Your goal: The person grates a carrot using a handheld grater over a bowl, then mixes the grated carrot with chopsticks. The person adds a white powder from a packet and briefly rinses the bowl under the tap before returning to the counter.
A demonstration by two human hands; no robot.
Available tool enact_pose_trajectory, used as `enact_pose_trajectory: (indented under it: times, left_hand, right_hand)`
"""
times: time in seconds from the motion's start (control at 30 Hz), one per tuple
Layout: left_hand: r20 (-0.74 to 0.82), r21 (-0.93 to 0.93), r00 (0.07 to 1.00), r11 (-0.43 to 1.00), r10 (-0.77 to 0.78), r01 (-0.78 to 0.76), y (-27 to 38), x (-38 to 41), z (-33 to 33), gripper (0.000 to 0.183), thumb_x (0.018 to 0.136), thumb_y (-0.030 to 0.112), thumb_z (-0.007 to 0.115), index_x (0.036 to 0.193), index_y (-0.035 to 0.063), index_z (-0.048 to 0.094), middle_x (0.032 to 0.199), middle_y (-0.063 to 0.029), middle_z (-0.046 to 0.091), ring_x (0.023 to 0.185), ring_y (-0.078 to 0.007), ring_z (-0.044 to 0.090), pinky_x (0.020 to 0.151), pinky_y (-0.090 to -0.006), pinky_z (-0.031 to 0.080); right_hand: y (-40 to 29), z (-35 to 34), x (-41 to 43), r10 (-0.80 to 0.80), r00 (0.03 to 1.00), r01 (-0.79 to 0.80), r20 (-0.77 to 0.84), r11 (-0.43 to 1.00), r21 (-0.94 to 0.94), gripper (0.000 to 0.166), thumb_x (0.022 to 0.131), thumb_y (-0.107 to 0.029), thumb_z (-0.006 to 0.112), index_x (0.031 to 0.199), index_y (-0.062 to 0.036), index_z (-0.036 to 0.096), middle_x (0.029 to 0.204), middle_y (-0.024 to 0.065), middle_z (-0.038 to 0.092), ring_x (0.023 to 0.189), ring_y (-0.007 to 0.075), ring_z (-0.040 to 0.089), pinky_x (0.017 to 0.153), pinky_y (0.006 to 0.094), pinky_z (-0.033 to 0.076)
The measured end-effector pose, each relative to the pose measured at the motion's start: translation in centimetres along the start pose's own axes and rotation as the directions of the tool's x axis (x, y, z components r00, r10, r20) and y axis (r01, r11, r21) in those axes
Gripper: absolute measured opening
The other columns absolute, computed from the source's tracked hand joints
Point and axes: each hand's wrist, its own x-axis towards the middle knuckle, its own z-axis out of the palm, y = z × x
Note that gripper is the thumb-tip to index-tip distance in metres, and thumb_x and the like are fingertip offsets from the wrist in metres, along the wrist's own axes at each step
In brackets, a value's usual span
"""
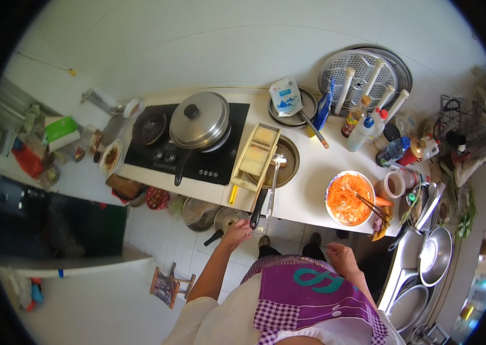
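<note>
My left hand [238, 233] is beside the end of a pan's black handle [259, 210]; whether they touch I cannot tell. My right hand [343, 259] hangs in front of the apron, fingers loosely bent, with nothing visible in it. The steel pan [293, 152] stands on the counter, partly covered by a yellowish grater board [257, 152]; a metal spoon [275, 183] lies across its rim. Farther right, shredded carrot [345, 196] fills a white bowl [328, 206], with dark chopsticks [372, 205] leaning over the rim. Beside the bowl lies a carrot piece [383, 202].
A lidded steel pan [200, 120] stands on the black cooktop [238, 129]. Several bottles [361, 134] and steamer trays [357, 79] line the back right. More pans [436, 256] stand at right. Pots [230, 218] and a small stool [171, 285] are on the floor.
</note>
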Motion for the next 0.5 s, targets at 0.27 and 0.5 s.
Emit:
enact_pose_trajectory:
  times: [0.27, 0.5]
  left_hand:
    - [0.407, -0.130, 0.914, 0.990, 0.010, 0.047, 4.1, 4.1, 1.4, 0.049, 0.084, -0.004, 0.052, 0.131, 0.0055, 0.048, 0.116, -0.0114, 0.061, 0.110, -0.0239, 0.059, 0.094, -0.0410, 0.051]
    - [0.438, -0.228, 0.899, 0.970, 0.028, 0.081, 4.7, 8.0, 3.5, 0.037, 0.084, 0.005, 0.062, 0.120, 0.0037, 0.050, 0.089, -0.0090, 0.061, 0.078, -0.0201, 0.063, 0.067, -0.0343, 0.055]
  right_hand:
    - [-6.9, 8.1, -4.0, 0.104, 0.994, -0.107, 0.041, 0.991, 0.075, 0.028, 0.087, -0.015, 0.068, 0.110, 0.0010, 0.068, 0.095, 0.0203, 0.071, 0.087, 0.0274, 0.071, 0.076, 0.0355, 0.056]
    - [-7.8, 10.3, -6.0, 0.212, 0.977, -0.211, -0.005, 0.977, 0.026, 0.031, 0.086, -0.026, 0.066, 0.108, -0.0043, 0.070, 0.098, 0.0188, 0.070, 0.092, 0.0337, 0.069, 0.080, 0.0394, 0.055]
